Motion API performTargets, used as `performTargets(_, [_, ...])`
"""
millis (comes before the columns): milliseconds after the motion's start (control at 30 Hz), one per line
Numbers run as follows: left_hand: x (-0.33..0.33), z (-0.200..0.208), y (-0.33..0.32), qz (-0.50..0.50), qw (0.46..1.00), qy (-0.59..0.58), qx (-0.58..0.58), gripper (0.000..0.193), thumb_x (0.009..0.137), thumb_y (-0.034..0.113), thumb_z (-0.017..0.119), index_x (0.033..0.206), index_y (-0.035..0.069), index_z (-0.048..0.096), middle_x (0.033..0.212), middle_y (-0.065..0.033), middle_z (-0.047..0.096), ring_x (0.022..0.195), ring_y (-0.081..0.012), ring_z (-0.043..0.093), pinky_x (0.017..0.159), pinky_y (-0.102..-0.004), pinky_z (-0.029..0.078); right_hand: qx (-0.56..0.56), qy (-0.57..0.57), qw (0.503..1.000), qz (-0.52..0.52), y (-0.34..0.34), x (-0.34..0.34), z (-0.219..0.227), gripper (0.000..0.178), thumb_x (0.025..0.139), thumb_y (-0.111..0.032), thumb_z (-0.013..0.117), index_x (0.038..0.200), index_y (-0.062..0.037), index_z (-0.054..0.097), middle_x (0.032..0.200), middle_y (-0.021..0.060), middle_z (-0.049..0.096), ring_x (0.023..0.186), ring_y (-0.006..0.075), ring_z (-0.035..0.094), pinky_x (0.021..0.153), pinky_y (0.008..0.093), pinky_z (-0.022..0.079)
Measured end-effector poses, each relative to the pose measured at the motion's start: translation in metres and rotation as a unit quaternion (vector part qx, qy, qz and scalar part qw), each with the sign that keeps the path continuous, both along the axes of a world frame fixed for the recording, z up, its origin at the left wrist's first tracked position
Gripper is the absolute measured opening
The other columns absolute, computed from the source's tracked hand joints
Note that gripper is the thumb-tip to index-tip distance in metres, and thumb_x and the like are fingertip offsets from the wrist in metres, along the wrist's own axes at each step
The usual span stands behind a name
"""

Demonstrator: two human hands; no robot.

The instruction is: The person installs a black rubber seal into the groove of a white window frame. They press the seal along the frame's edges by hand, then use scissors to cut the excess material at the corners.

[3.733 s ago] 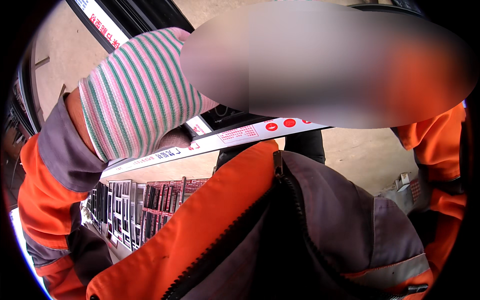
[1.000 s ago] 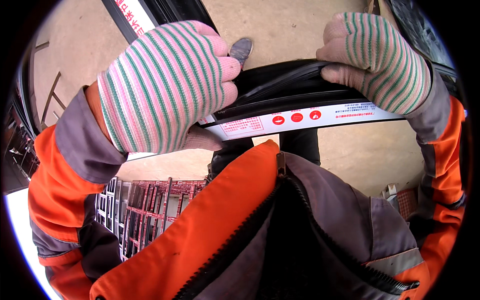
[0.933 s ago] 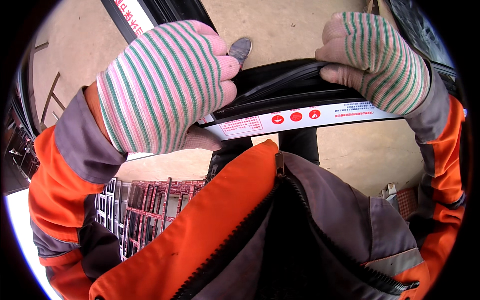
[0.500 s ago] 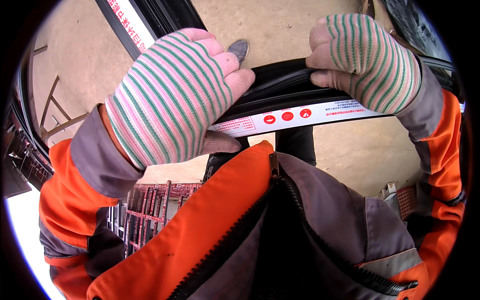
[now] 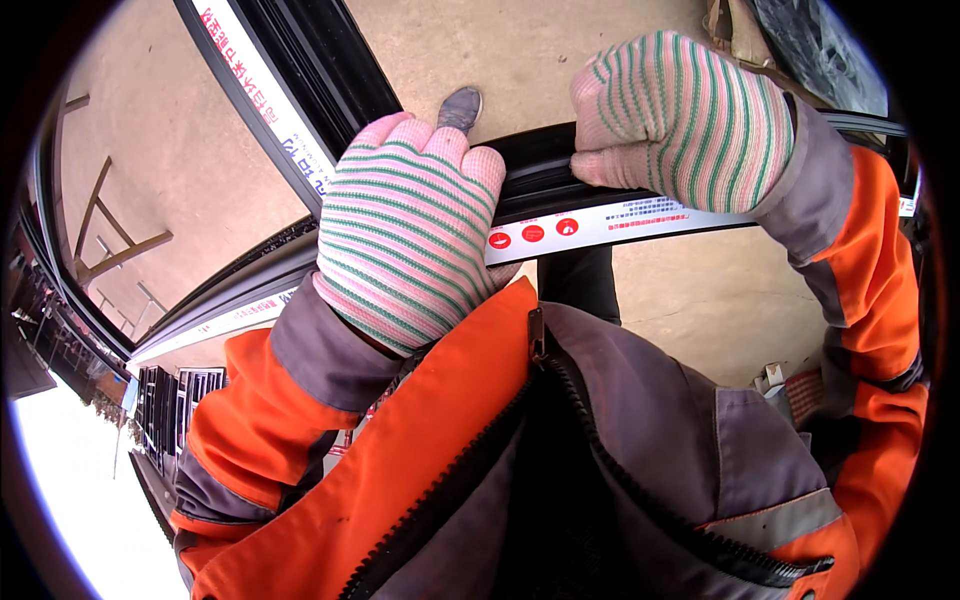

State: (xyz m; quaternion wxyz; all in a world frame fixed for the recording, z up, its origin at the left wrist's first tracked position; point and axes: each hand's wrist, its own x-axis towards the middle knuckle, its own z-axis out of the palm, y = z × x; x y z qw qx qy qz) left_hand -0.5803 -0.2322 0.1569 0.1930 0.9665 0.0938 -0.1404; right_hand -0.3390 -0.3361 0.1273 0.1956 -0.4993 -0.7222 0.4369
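Observation:
A black window frame (image 5: 545,190) with white printed film along its near face crosses in front of me. My left hand (image 5: 410,230), in a pink, green and white striped knit glove, is wrapped over it where a crossbar (image 5: 325,60) joins, with the thumb at the near edge. Along the frame's groove a thin black rubber strip (image 5: 535,160) runs toward my right hand (image 5: 690,125). That hand wears a matching glove; its fingers are curled into a pinch at the strip, and the fingertips partly hide what they grip.
Beyond the frame, a grey shoe (image 5: 460,108) stands on the concrete floor (image 5: 560,60). Clear plastic sheeting (image 5: 820,50) lies at the far right. A metal stand (image 5: 115,225) is at the left, with stacked dark frames (image 5: 165,410) nearer to me.
My left hand has shifted right and nearer to me along the frame, its fingers now at the crossbar joint. My right hand has moved slightly left. The strip between them lies lower in the groove.

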Motion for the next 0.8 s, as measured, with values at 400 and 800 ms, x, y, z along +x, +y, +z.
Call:
performTargets(400, [0.003, 0.005, -0.004, 0.009, 1.000, 0.003, -0.023, 0.045, 0.068, 0.043, 0.086, 0.090, 0.008, 0.069, 0.091, -0.0104, 0.066, 0.090, -0.0291, 0.065, 0.095, -0.0430, 0.052, -0.023, -0.002, 1.000, -0.002, 0.003, -0.003, 0.005, 0.019, 0.091, -0.016, 0.077, 0.087, 0.0019, 0.072, 0.083, 0.0154, 0.065, 0.082, 0.0355, 0.066, 0.075, 0.0450, 0.052])
performTargets(800, [0.003, 0.012, -0.004, 0.015, 0.999, 0.028, -0.018, 0.051, 0.069, 0.045, 0.087, 0.094, 0.004, 0.071, 0.090, -0.0113, 0.068, 0.091, -0.0291, 0.067, 0.096, -0.0441, 0.052, -0.021, -0.060, 0.998, -0.030, -0.002, -0.007, 0.019, 0.021, 0.096, -0.020, 0.075, 0.091, 0.0001, 0.072, 0.080, 0.0161, 0.064, 0.079, 0.0356, 0.065, 0.073, 0.0435, 0.052])
